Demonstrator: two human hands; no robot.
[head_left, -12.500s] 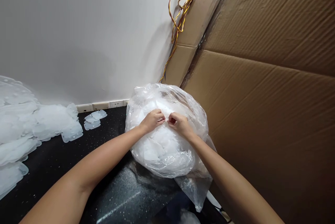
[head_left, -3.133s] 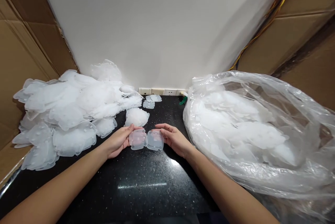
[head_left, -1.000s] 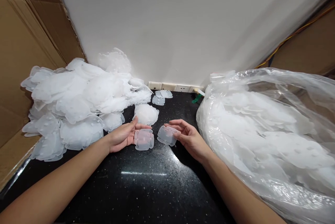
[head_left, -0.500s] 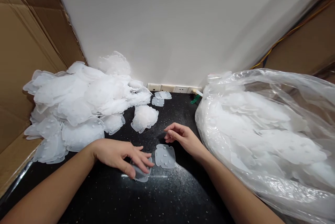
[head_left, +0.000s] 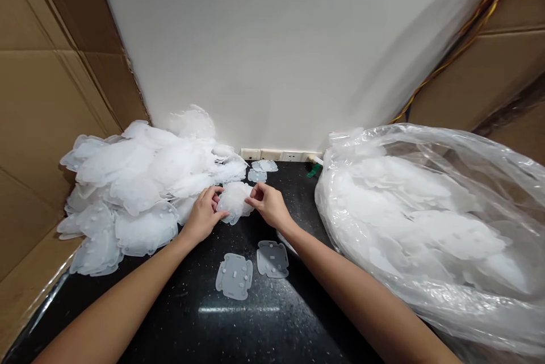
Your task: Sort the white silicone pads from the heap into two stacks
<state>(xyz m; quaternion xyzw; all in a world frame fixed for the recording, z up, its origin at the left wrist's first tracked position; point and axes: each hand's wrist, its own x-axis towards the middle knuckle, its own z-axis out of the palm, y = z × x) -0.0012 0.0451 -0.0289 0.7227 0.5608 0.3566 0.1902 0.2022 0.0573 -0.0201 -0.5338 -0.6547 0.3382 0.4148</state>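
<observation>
A small pile of thin, translucent white plastic sheets [head_left: 232, 205] lies on the black tabletop, with both hands at it. My left hand [head_left: 205, 213] grips its left side, thumb low and fingers curled along the upper edge. At the right edge, my right hand [head_left: 268, 204] pinches with thumb and fingers; how many sheets are between them I cannot tell. Closer to me, two single sheets lie flat and apart: a left plastic sheet [head_left: 234, 276] and a right plastic sheet [head_left: 272, 259]. Both have rounded corners and small raised bumps.
A large heap of similar sheets [head_left: 140, 176] covers the left of the black table [head_left: 170, 318]. On the right, an open clear plastic bag [head_left: 426, 301] holds many more. A few loose sheets [head_left: 258, 175] lie by the power strip [head_left: 272, 155] at the wall. Cardboard [head_left: 51, 86] stands left.
Both hands have moved forward to the small pile. My left hand has left the nearer left sheet, which now lies uncovered. The camera view has shifted slightly.
</observation>
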